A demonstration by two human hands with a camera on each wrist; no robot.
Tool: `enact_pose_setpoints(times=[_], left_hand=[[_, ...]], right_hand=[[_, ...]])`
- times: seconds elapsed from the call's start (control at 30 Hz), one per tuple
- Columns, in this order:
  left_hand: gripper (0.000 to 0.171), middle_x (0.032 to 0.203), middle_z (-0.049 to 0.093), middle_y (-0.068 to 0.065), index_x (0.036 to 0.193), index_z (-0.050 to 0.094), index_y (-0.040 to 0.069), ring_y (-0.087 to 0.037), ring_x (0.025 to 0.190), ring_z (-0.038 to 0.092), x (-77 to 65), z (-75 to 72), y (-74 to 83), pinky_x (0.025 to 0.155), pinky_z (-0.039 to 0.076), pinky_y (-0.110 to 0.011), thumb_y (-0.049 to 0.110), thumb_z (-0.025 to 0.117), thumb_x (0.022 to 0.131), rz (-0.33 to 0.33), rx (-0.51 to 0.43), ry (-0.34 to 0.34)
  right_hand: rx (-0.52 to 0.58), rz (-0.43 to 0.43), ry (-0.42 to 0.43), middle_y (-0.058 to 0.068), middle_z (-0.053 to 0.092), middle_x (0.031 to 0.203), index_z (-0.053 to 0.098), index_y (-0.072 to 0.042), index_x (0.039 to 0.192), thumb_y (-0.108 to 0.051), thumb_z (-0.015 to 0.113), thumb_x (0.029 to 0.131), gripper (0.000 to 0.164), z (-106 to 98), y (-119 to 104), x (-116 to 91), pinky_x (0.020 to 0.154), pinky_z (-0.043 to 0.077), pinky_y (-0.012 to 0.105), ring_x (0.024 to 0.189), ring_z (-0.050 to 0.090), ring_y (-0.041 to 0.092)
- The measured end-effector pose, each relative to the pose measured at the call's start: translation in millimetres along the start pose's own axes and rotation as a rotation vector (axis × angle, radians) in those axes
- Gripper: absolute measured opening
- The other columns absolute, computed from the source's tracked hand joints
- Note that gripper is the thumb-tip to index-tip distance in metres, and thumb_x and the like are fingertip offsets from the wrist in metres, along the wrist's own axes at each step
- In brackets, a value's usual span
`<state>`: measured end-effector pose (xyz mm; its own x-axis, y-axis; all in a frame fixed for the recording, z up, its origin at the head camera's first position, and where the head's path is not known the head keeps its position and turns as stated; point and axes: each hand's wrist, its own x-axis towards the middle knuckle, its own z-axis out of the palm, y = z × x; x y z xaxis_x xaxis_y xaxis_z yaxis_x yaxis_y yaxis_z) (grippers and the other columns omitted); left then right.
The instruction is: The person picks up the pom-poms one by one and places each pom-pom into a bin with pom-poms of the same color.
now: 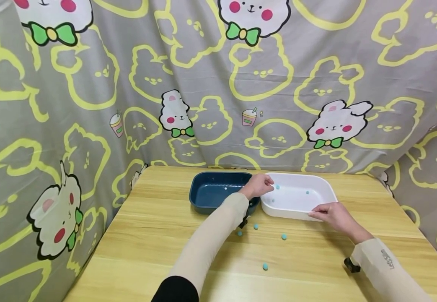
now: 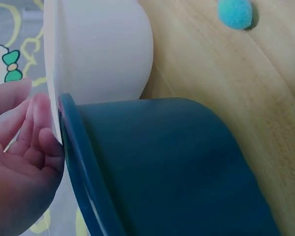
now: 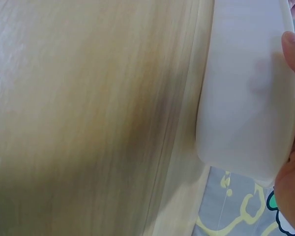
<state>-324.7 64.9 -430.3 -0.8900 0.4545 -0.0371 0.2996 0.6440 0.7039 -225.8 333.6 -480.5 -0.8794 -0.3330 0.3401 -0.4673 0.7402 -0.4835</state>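
My left hand (image 1: 259,186) reaches across the right end of a dark blue tray (image 1: 199,205). Its fingers bend loosely above the left side of a white tray (image 1: 293,214), and nothing shows between them. Close by the fingertips lies a light blue pom-pom (image 1: 277,187) inside the white tray. Other small pom-poms sit in that tray, one near its left wall (image 1: 272,200) and another pom-pom (image 1: 307,192) farther right. With my right hand (image 1: 333,214) I grip the white tray's front rim near the right corner, thumb (image 3: 294,51) against the outer wall.
Several light blue pom-poms (image 1: 265,266) are scattered on the wooden table (image 1: 158,235) in front of the trays. A pale small ball (image 1: 226,188) lies in the blue tray. Both trays stand side by side near the back edge, before a patterned curtain (image 1: 210,75).
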Motion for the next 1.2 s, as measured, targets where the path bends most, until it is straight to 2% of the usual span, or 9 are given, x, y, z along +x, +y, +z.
enact_pose_setpoints(times=[0.1,0.23,0.37,0.5,0.63,0.73,0.93,1.03,1.2], left_hand=[[0.020,0.093,0.063,0.002,0.109,0.068,0.008,-0.008,0.084,0.057,-8.1,-7.3,-1.8,0.071,0.047,-0.019,0.019,0.061,0.093,0.023,-0.007,-0.009],[0.019,0.094,0.064,0.003,0.108,0.068,0.010,-0.008,0.085,0.057,-28.3,-21.8,-2.1,0.072,0.046,-0.019,0.020,0.060,0.094,0.065,0.008,-0.059],[0.018,0.093,0.065,0.006,0.107,0.068,0.009,-0.005,0.083,0.058,-54.9,-35.9,-4.4,0.072,0.047,-0.019,0.019,0.061,0.094,0.120,-0.012,-0.158],[0.015,0.092,0.065,0.008,0.104,0.069,0.008,-0.002,0.083,0.058,-79.7,-43.6,-11.8,0.075,0.047,-0.017,0.016,0.062,0.093,0.201,-0.022,-0.254],[0.013,0.089,0.065,0.010,0.102,0.070,0.009,0.001,0.082,0.057,-100.2,-43.9,-25.5,0.076,0.045,-0.014,0.015,0.064,0.092,0.303,0.049,-0.326],[0.015,0.088,0.065,0.011,0.103,0.069,0.007,0.003,0.081,0.058,-113.6,-41.0,-36.3,0.075,0.045,-0.013,0.014,0.064,0.092,0.342,0.104,-0.365],[0.016,0.090,0.067,0.005,0.103,0.069,0.004,0.003,0.079,0.058,-129.3,-32.1,-54.6,0.073,0.045,-0.011,0.009,0.067,0.088,0.374,0.166,-0.414],[0.016,0.092,0.065,0.003,0.101,0.069,0.005,0.003,0.078,0.058,-132.3,-28.6,-62.8,0.073,0.045,-0.011,0.011,0.071,0.086,0.378,0.194,-0.409],[0.021,0.093,0.059,0.002,0.101,0.069,0.010,0.000,0.077,0.056,-133.5,-21.6,-74.6,0.071,0.043,-0.010,0.016,0.075,0.083,0.346,0.277,-0.388]], right_hand=[[0.002,0.022,-0.016,-0.011,0.068,0.068,0.074,-0.017,0.075,-0.021,0.075,0.082,0.008,-1,-1,0,0.055,0.043,0.022,0.059,0.052,-0.001],[0.003,0.048,-0.036,-0.010,0.068,0.069,0.075,-0.016,0.076,-0.023,0.074,0.083,0.010,-2,-2,0,0.056,0.044,0.023,0.060,0.052,0.000],[-0.001,0.059,-0.051,-0.010,0.068,0.069,0.074,-0.016,0.076,-0.024,0.073,0.084,0.011,-4,-3,0,0.056,0.044,0.023,0.061,0.052,0.000],[-0.015,0.043,-0.036,-0.010,0.067,0.069,0.074,-0.017,0.075,-0.021,0.074,0.083,0.009,-5,-4,0,0.055,0.043,0.023,0.061,0.051,0.000],[-0.026,0.013,-0.016,-0.012,0.066,0.068,0.073,-0.017,0.074,-0.019,0.075,0.082,0.008,-3,-4,1,0.054,0.042,0.022,0.060,0.049,-0.002],[-0.025,-0.003,-0.007,-0.011,0.067,0.067,0.074,-0.016,0.074,-0.018,0.075,0.081,0.008,-2,-4,1,0.053,0.042,0.022,0.059,0.049,-0.002],[-0.010,0.004,0.000,-0.010,0.067,0.067,0.074,-0.017,0.074,-0.018,0.075,0.082,0.008,-2,-4,3,0.053,0.041,0.022,0.057,0.048,-0.001],[-0.008,0.016,0.001,-0.010,0.066,0.067,0.074,-0.017,0.074,-0.019,0.075,0.082,0.009,-3,-3,3,0.053,0.041,0.021,0.058,0.048,-0.001],[-0.011,0.010,-0.001,-0.011,0.066,0.066,0.074,-0.016,0.074,-0.018,0.075,0.081,0.008,-2,-1,1,0.052,0.040,0.021,0.057,0.047,-0.001]])
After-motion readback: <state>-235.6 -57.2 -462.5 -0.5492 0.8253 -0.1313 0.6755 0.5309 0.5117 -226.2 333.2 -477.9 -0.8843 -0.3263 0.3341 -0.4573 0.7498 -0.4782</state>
